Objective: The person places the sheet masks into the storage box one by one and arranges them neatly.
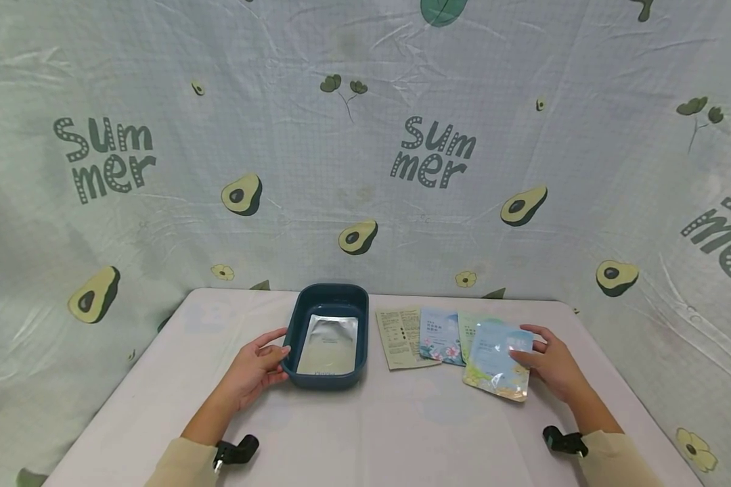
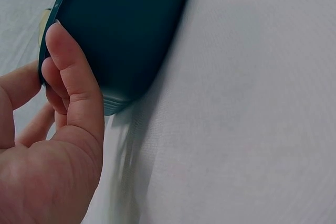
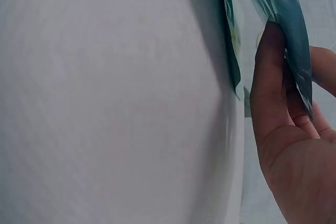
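My left hand (image 1: 257,368) grips the left wall of a dark blue rectangular bin (image 1: 325,382), its rim between thumb and fingers in the left wrist view. Inside the bin lies a silver and cream foil sachet (image 1: 327,352). On the right, my right hand (image 1: 554,364) pinches the right edge of a light-blue flat sachet (image 1: 497,358) with a yellow-green flowery bottom. That sachet partly covers a pale green sachet (image 1: 468,326). Left of these lie a blue sachet with pink flowers (image 1: 441,333) and a beige sachet with printed text (image 1: 400,338), overlapping in a row.
A white cloth covers the table (image 1: 402,433). Behind it hangs a pale curtain (image 1: 317,155) printed with avocados and lettering. A black wrist camera sits on each forearm, the left one (image 1: 237,450) and the right one (image 1: 563,441).
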Tool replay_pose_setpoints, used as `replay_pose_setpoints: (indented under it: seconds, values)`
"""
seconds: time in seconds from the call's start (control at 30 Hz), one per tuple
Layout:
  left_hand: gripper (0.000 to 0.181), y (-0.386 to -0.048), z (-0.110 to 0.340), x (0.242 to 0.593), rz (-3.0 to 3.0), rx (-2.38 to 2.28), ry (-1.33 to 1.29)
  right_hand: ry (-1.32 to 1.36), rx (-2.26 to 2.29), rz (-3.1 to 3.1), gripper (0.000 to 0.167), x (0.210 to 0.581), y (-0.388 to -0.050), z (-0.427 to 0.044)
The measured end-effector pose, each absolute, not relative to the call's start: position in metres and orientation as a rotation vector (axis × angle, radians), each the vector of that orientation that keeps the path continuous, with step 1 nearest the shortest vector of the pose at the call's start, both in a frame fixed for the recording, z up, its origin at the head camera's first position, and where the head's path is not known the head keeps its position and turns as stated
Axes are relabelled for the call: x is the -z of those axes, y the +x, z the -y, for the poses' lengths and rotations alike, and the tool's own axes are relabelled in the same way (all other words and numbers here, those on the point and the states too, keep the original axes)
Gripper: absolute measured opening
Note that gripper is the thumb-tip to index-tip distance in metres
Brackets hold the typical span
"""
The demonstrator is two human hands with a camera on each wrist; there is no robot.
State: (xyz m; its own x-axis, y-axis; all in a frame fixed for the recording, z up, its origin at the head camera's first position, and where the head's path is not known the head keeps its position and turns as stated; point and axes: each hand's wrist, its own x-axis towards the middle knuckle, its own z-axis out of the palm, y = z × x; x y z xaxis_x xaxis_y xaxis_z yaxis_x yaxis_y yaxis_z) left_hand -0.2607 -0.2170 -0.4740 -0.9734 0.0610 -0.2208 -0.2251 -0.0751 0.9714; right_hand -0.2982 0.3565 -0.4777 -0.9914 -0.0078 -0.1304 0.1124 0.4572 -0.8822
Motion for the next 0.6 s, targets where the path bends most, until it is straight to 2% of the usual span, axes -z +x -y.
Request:
replay_pose_setpoints:
  seconds: [0.6]
  values:
    - [0.061, -0.261, 0.218, 0.475, -1.966, -2.172, -0.172, 0.064, 1.651, -2.502, 0.085, 0.475, -0.296, -0.325]
